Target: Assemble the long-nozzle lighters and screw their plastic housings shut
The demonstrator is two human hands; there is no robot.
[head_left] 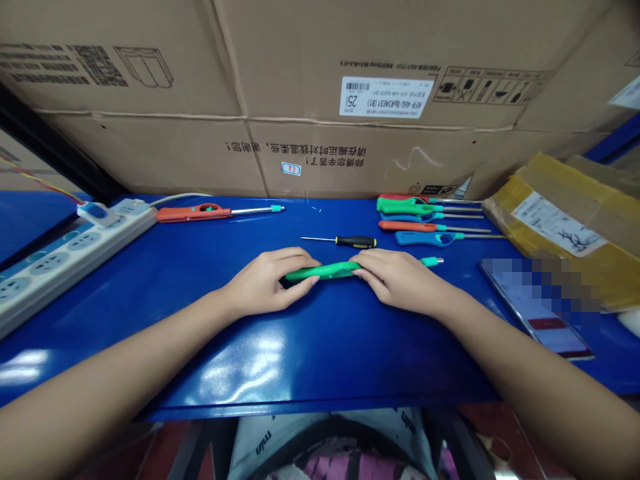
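Note:
A green long-nosed lighter (327, 270) lies crosswise between my two hands, just above the blue table. My left hand (273, 281) is closed on the handle's left end, thumb in front and fingers behind. Near the trigger, my right hand (395, 277) pinches the other part of the handle; the lighter's nozzle tip (433, 261) sticks out beyond it. Behind my hands rests a small screwdriver (355, 241) with a black and yellow handle, its shaft pointing left.
At back left lies an orange lighter (195, 213) beside a white power strip (75, 257). Several coloured lighters (420, 237) are grouped at back right, near a taped yellow package (560, 207) and a phone (545, 325). A large cardboard box (300, 87) walls off the back.

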